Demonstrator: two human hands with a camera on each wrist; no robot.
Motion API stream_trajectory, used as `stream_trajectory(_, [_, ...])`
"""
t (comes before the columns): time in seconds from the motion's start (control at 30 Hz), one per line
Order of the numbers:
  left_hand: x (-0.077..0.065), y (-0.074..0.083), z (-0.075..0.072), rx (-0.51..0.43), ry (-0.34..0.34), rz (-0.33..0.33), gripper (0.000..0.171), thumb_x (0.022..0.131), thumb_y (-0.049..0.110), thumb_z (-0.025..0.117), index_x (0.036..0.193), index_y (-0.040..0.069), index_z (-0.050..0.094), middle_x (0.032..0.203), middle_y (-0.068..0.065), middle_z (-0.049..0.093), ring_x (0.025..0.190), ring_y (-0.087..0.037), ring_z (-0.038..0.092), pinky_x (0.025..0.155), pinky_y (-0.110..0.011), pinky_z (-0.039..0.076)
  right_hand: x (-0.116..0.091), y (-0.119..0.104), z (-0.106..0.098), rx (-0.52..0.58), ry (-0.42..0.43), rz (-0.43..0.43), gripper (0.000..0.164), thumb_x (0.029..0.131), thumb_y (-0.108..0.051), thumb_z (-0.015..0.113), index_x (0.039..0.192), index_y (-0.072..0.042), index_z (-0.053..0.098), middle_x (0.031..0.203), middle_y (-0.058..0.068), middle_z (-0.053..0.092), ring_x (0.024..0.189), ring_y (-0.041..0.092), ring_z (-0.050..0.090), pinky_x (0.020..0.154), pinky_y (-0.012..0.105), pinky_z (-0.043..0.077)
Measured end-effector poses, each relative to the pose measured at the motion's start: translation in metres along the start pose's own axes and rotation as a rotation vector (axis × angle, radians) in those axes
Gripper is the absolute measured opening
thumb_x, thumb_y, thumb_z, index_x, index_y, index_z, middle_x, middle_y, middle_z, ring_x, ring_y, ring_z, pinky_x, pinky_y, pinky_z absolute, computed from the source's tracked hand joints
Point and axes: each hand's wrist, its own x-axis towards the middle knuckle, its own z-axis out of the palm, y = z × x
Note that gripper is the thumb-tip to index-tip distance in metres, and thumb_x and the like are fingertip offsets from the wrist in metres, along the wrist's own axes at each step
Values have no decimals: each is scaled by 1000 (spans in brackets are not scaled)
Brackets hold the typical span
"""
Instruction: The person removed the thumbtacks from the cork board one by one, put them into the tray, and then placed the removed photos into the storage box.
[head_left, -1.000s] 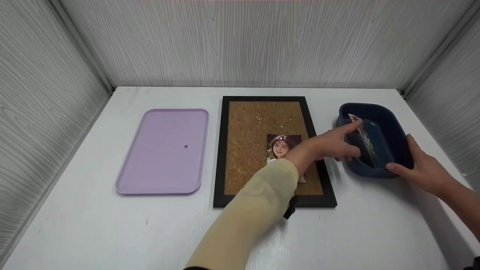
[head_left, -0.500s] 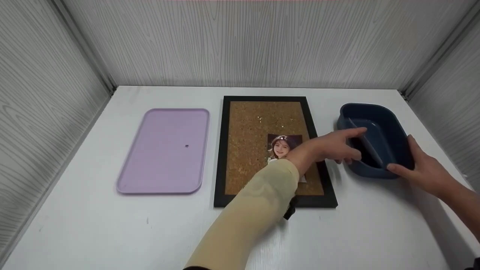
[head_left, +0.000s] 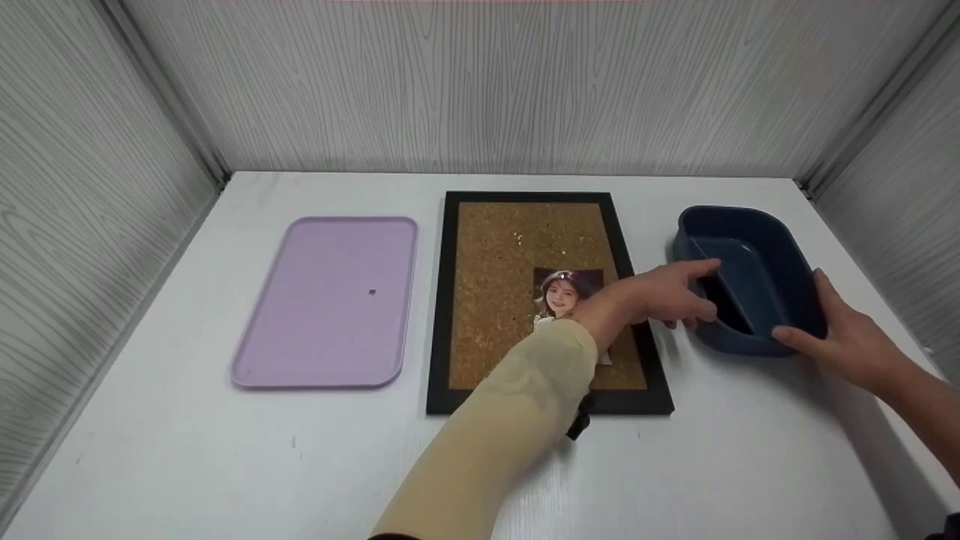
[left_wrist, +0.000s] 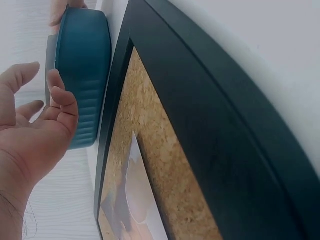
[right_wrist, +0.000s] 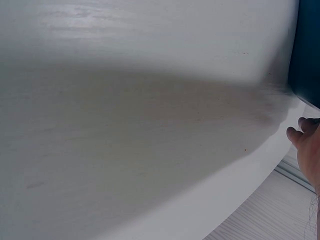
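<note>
The left hand (head_left: 670,292) reaches over the left rim of a deep blue plastic basin (head_left: 750,214). Its index finger points out across the inside, by the edge of a thin card (head_left: 726,289) standing slanted in the basin. In the left wrist view the left hand (left_wrist: 42,122) has its lower fingers loosely bent, and nothing shows in its palm. On the basin's near right corner the right hand (head_left: 847,341) holds the rim, thumb over it and fingers along the outer wall. A portrait photo (head_left: 559,292) lies on a cork board (head_left: 495,300) under the left forearm, partly covered.
The cork board's black frame (head_left: 439,330) lies in the table's middle, with small bright pins or flecks on the cork. A flat lilac tray (head_left: 322,300) with a tiny dark mark lies at left. Grey wood-grain panels (head_left: 480,90) close in the back and both sides.
The card in the basin has turned from showing its coloured printed face to showing only a thin edge. The left index finger shifts slightly; the right hand and basin stay put.
</note>
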Motion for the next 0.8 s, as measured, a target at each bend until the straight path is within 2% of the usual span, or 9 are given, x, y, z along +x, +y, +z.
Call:
stream_trajectory(0.2, [1, 1, 2, -1, -1, -10, 83, 99, 14, 71, 168, 35, 31, 122, 4, 68, 88, -10, 70, 75, -28, 54, 1, -2, 1, 6, -7, 3, 111, 104, -51, 61, 165, -3, -18, 165, 44, 4, 142, 71, 22, 107, 81, 25])
stream_trajectory(0.27, [0, 1, 1, 0, 7, -7, 84, 99, 14, 71, 168, 35, 30, 126, 6, 67, 88, -10, 70, 75, -28, 55, 1, -2, 2, 6, -7, 0, 111, 104, -51, 61, 165, -3, -18, 165, 44, 4, 142, 71, 23, 107, 81, 26])
stream_trajectory(0.4, [-4, 0, -7, -5, 23, 6, 83, 99, 14, 70, 169, 34, 29, 152, 15, 52, 91, -11, 69, 80, -32, 56, 2, -1, 1, 0, -10, -7, 110, 105, -50, 61, 165, -2, -18, 165, 44, 3, 141, 72, 22, 106, 81, 25])
stream_trajectory(0.63, [-16, -4, -27, -24, 52, 21, 84, 98, 13, 69, 169, 33, 29, 159, 11, 47, 94, -13, 69, 81, -37, 56, 2, 2, 1, -27, -11, 23, 111, 105, -53, 60, 164, -2, -20, 165, 44, 0, 141, 73, 19, 106, 82, 24])
stream_trajectory(0.67, [-17, -5, -30, -26, 59, 25, 84, 98, 13, 69, 169, 32, 29, 164, 14, 39, 95, -13, 70, 81, -37, 56, 2, 2, 1, -29, -11, 26, 111, 105, -53, 60, 164, -2, -20, 165, 44, 0, 141, 73, 19, 106, 82, 24])
stream_trajectory(0.8, [-27, -7, -43, -42, 90, 26, 83, 98, 12, 69, 169, 32, 31, 164, 14, 40, 93, -15, 69, 82, -39, 55, 2, 3, 0, -45, -8, 43, 112, 105, -53, 59, 164, 0, -20, 164, 45, 0, 142, 72, 18, 107, 82, 24])
